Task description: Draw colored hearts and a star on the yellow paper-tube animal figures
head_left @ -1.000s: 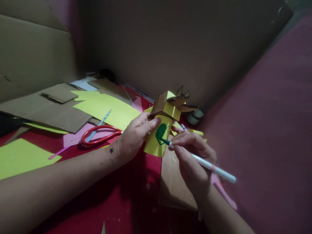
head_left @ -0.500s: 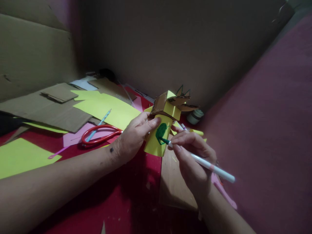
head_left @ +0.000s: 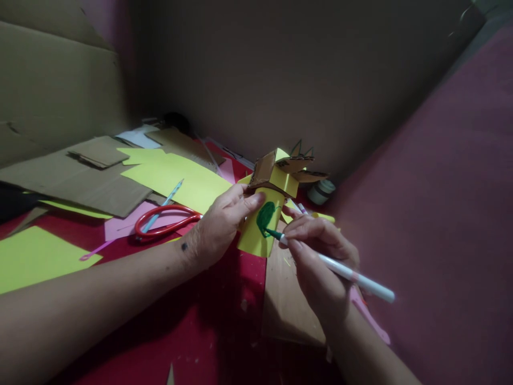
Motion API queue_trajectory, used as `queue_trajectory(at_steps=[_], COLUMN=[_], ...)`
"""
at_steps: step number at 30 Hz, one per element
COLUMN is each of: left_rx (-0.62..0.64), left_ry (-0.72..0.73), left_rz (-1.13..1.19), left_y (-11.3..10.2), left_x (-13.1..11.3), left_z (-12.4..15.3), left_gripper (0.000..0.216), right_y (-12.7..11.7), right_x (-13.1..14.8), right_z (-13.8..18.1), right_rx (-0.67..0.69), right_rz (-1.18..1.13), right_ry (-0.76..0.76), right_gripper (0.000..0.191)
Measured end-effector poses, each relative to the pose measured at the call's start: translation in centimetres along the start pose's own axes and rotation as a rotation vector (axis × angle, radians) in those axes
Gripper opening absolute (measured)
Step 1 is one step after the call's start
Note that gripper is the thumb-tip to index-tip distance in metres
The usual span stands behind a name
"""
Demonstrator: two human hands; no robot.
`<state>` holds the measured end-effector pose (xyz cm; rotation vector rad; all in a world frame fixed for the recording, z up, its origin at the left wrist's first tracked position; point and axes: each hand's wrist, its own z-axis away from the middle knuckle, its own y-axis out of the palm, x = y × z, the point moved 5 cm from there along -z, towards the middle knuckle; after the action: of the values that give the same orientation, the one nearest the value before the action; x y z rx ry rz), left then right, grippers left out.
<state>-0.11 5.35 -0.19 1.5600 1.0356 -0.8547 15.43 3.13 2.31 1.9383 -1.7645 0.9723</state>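
Note:
My left hand [head_left: 224,222] grips a yellow paper tube [head_left: 252,240] from its left side, thumb on the front. Brown cardboard pieces [head_left: 262,170] and a yellow band sit across the tube's upper end, with pointed cardboard shapes sticking out to the right. In my right hand [head_left: 320,251] is a green marker [head_left: 360,280] with a white barrel, pinched between thumb and fingers. Its green tip rests on the tube at the lower edge of a dark green filled patch [head_left: 265,216]. The fingers of my left hand behind the tube are hidden.
Red-handled scissors [head_left: 160,235] and a light blue pencil [head_left: 176,188] lie to the left on pink paper. Yellow sheets [head_left: 176,174] and cardboard [head_left: 80,179] spread beyond them. Cardboard [head_left: 294,315] lies under my right hand; a small white jar [head_left: 321,192] stands behind, near the pink wall [head_left: 441,214].
My right hand and the marker have shifted slightly to the right, with the tip still at the green patch. The left hand and tube are almost still.

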Motion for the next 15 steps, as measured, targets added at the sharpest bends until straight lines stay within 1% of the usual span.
queue_trajectory(at_steps=[6,10,15], left_rx=[0.008,-0.012,-0.031], left_ry=[0.034,0.046,0.053], left_rz=[-0.025,-0.069,-0.065], left_y=[0.07,0.0,0.04], left_x=[-0.16,-0.39,-0.65], left_z=[0.01,0.07,0.13], left_gripper=[0.032,0.032,0.016], right_y=[-0.09,-0.28,-0.14], right_x=[-0.03,-0.1,-0.02], right_z=[-0.02,-0.15,-0.22], right_rx=[0.012,0.02,0.027], right_rz=[0.031,0.022,0.003], right_ry=[-0.017,-0.026,-0.025], right_gripper=[0.013,0.014,0.015])
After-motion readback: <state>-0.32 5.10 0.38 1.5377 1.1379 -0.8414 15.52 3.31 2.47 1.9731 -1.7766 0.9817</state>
